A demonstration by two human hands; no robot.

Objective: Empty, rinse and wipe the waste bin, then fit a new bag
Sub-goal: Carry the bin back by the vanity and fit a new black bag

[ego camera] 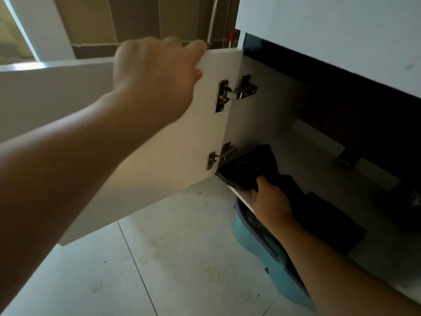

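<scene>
My left hand grips the top edge of the open white cabinet door, fingers curled over it. Low inside the cabinet, my right hand holds a stack of folded black bags lying on the cabinet floor by the door hinge. The light blue waste bin stands on the floor just below the cabinet's front edge, partly hidden by my right forearm.
Two metal hinges join the door to the cabinet side. More dark folded material lies further right on the cabinet floor. White counter front overhangs above. Stained white floor tiles spread below the door.
</scene>
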